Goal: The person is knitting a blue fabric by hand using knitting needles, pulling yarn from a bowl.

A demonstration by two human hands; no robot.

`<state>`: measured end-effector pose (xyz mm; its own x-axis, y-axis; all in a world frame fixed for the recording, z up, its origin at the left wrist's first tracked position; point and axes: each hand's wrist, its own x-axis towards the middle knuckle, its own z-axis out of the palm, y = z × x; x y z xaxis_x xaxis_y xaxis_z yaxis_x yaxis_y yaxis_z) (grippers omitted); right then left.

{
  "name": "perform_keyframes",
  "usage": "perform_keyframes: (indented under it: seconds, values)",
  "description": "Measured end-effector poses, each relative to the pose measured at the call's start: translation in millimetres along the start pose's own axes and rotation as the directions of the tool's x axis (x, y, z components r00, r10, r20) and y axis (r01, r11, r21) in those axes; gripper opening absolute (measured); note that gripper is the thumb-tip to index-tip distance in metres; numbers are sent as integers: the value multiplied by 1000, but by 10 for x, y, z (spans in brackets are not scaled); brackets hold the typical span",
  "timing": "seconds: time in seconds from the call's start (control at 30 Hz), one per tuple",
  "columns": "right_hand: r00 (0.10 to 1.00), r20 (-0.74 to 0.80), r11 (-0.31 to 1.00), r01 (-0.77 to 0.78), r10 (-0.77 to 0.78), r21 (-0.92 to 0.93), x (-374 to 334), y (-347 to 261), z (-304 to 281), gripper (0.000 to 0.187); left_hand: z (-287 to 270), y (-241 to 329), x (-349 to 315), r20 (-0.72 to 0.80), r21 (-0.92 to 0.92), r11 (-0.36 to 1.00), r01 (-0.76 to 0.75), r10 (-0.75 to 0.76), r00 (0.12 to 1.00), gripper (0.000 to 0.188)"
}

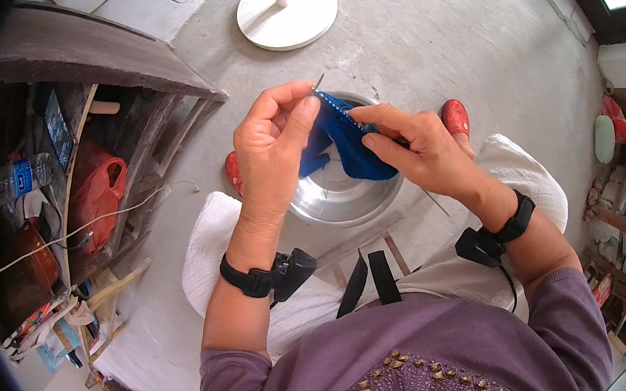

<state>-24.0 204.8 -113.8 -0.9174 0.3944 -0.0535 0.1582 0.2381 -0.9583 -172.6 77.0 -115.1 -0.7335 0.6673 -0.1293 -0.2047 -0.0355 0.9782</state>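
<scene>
A piece of dark blue knitting [361,157] hangs between my hands, its top row of pale-looking stitches lined up along a thin knitting needle [319,82]. My left hand [277,125] is closed in a pinch at the upper left end of that row, just below the needle's tip. At the other end, my right hand [408,141] is closed on the knitting, with thumb and forefinger at its edge. Another thin needle length [436,204] sticks out below my right hand. Under the knitting is a shiny metal basin [345,205], with more blue material [314,160] over its left side.
Red shoes [455,117] flank the basin. Ahead is a round white stand base [287,11]. A dark wooden cabinet [98,38] at left holds a water bottle [14,181] and a red plastic bag [103,194]. Cluttered shelves [621,224] line the right.
</scene>
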Motion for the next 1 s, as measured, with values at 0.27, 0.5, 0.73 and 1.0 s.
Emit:
perform_keyframes:
  seconds: [0.27, 0.5, 0.73, 1.0]
  values:
    - [967, 230, 994, -104, 108, -29, 34, -35, -300, 31, -154, 78, 24, 180, 162, 985, 49, -79, 981, 19]
    - [963, 255, 996, -75, 87, -56, 28, -19, -295, 29, -172, 120, 15, 242, 190, 975, 117, -162, 957, 20]
    - [994, 107, 996, -33, 24, 80, 15, 0, -193, 25, -106, 74, -6, 220, 144, 976, 164, -193, 956, 20]
    - [991, 83, 984, -113, 102, 141, -2, -73, -200, 23, -99, 119, 4, 212, 93, 979, 184, -200, 957, 23]
